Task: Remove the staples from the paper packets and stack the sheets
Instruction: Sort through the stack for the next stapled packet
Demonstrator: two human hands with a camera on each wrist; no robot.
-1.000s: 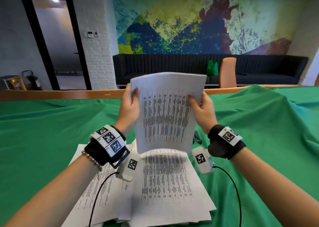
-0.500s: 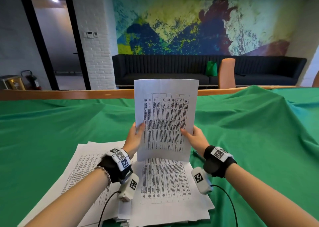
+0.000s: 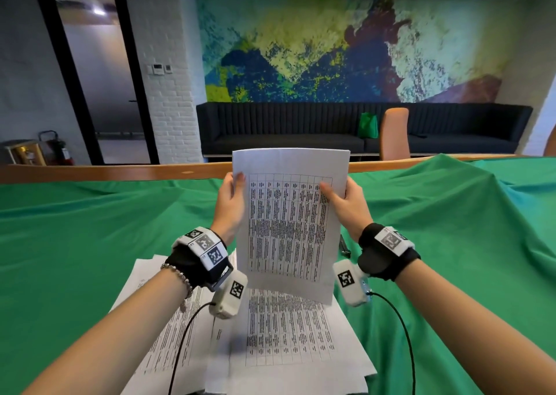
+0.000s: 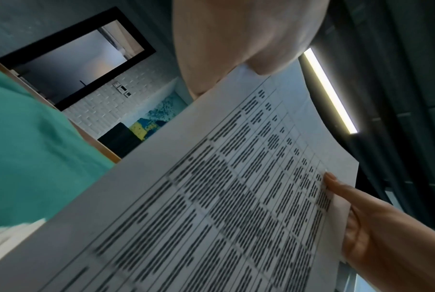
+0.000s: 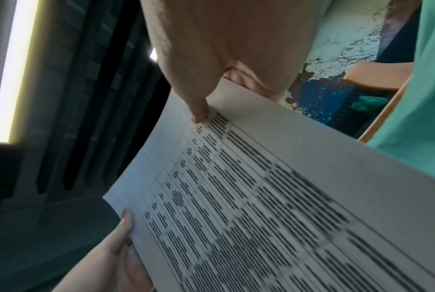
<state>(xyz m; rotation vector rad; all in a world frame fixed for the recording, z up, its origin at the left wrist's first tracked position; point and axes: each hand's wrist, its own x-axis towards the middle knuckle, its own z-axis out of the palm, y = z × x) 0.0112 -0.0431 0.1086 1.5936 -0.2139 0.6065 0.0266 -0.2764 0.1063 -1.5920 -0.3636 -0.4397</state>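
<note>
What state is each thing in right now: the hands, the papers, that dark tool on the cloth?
Left hand: grips the held sheets' left edge.
Right hand: grips their right edge.
Held sheets: upright, lifted off the table.
Paper pile: lying flat, loosely fanned.
Dark tool: lying on the green cloth, untouched.

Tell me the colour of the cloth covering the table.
Green; the cloth shows best in the head view.

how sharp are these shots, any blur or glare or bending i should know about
Head view: mostly sharp, the held sheets show table lines but no readable text; wide-angle bending curves the door frame. Left wrist view: print smears toward the lower left, and a ceiling light strip glares. Right wrist view: print blurs toward the lower right, a bright strip blows out, and the room around it is dim.
</note>
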